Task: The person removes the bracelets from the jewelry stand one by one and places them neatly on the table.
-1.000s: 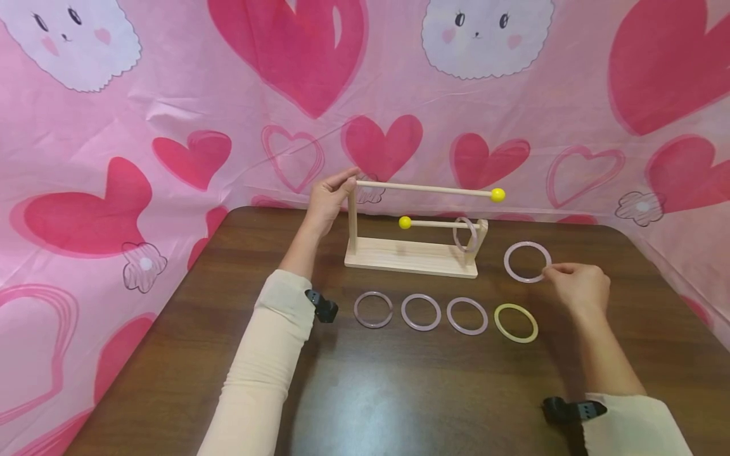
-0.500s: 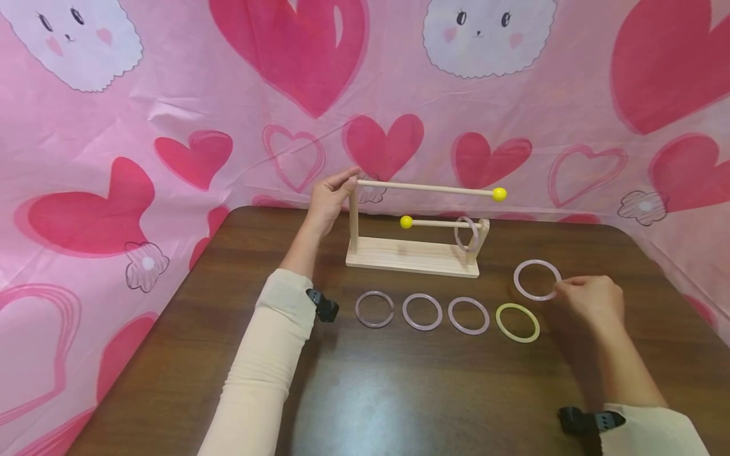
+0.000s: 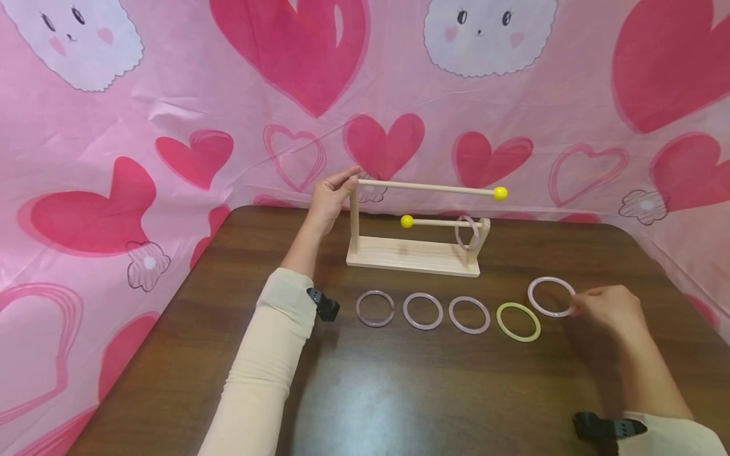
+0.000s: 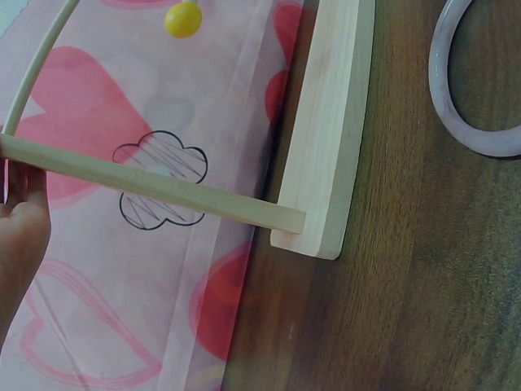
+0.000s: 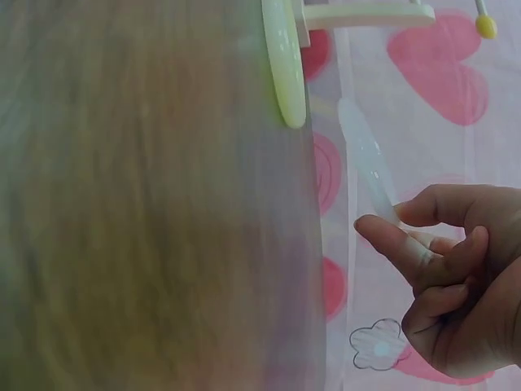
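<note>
My left hand (image 3: 329,201) grips the top of the taller post of a wooden stand (image 3: 410,256), where the upper rod begins. In the left wrist view, fingers (image 4: 34,186) show behind that post. My right hand (image 3: 613,308) pinches the edge of a lilac bangle (image 3: 531,300) between thumb and fingertips, just right of a yellow bangle (image 3: 502,325). The right wrist view shows the held bangle (image 5: 368,159) nearly edge-on, tilted above the table. Another lilac bangle (image 3: 459,237) hangs on the stand's lower rod, beside the short post.
Three lilac bangles, at left (image 3: 359,316), middle (image 3: 407,318) and right (image 3: 453,322), lie in a row with the yellow one in front of the stand. Yellow balls cap the upper (image 3: 500,194) and lower rods. A pink heart-print cloth (image 3: 274,82) hangs behind the brown table (image 3: 365,392).
My right hand has moved toward me and to the right, carrying the lilac bangle from beside the stand to near the yellow bangle. The left hand keeps its place on the post.
</note>
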Demonstrator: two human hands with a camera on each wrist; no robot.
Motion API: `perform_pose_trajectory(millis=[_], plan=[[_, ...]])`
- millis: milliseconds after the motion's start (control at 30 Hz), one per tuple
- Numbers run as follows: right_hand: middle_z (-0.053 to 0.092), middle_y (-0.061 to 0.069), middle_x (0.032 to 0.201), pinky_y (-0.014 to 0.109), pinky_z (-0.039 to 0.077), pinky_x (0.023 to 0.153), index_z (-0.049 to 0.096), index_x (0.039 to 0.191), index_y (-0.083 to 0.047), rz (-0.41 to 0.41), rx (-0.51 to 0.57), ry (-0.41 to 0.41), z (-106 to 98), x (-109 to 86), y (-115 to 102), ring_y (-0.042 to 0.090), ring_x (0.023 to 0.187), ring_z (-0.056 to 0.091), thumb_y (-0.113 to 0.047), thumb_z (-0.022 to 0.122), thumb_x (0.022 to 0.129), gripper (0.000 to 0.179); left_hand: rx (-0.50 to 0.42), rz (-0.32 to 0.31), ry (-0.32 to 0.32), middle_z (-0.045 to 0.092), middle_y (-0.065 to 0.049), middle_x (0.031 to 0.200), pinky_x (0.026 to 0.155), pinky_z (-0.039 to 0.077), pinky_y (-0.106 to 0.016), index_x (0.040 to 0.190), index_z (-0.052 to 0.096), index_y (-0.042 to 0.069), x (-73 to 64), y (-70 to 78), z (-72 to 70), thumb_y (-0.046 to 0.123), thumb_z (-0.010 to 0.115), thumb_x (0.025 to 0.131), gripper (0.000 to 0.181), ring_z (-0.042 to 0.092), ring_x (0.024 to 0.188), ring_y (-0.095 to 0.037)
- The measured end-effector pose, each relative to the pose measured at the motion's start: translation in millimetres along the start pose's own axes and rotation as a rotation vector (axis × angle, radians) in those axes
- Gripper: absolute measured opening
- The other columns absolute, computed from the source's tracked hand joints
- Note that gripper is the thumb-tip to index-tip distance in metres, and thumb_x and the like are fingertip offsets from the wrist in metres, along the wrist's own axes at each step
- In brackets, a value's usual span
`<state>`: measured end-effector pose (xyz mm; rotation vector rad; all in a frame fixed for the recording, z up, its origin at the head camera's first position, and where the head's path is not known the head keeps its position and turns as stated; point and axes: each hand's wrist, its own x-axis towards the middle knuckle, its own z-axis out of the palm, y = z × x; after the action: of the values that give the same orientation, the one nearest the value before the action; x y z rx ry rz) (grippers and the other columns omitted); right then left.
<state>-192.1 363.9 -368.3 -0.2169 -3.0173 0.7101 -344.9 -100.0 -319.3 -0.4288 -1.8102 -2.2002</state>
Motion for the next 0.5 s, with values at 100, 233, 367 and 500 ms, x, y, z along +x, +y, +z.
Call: perform_pose_trajectory(millis=[100,233,367,500], plan=[[0.068,0.013,0.073,0.031,0.043,0.056,0.071,0.067,-0.006,0.000,-0.002,-0.044,-2,-2.0,5,0.024,0.066,0.058,-0.022,0.053,0.086,0.031,-0.001,0.006,-0.001,0.055,-0.019,0.123,0.096,0.042,-0.026,0.118,0.055,-0.008,0.3,0.1,0.1,0.001,0.060,0.088,0.032,0.053,0.115,-0.020],[0.068,0.013,0.075,0.030,0.042,0.055,0.071,0.066,-0.007,0.013,-0.015,-0.098,-5,-3.8,10,0.023,0.067,0.058,-0.023,0.053,0.086,0.031,0.003,0.010,-0.003,0.055,-0.019,0.123,0.096,0.042,-0.025,0.118,0.055,-0.008,-0.1,0.0,-0.2,0.001,0.059,0.089,0.031,0.053,0.115,-0.021],[0.067,0.018,0.079,0.032,0.041,0.057,0.071,0.068,-0.007,0.013,-0.057,-0.139,-8,-3.1,15,0.036,0.076,0.058,-0.025,0.053,0.086,0.032,0.006,0.013,-0.003,0.055,-0.019,0.123,0.096,0.042,-0.025,0.118,0.055,-0.008,-0.7,-0.2,-0.6,0.001,0.059,0.089,0.031,0.052,0.115,-0.021],[0.067,0.019,0.079,0.033,0.041,0.058,0.072,0.070,-0.005,-0.002,-0.069,-0.170,-10,-3.1,22,0.035,0.075,0.058,-0.025,0.052,0.086,0.032,0.002,0.016,-0.004,0.055,-0.019,0.122,0.096,0.042,-0.026,0.118,0.055,-0.008,-0.9,0.1,-0.4,0.000,0.059,0.089,0.031,0.053,0.115,-0.021]])
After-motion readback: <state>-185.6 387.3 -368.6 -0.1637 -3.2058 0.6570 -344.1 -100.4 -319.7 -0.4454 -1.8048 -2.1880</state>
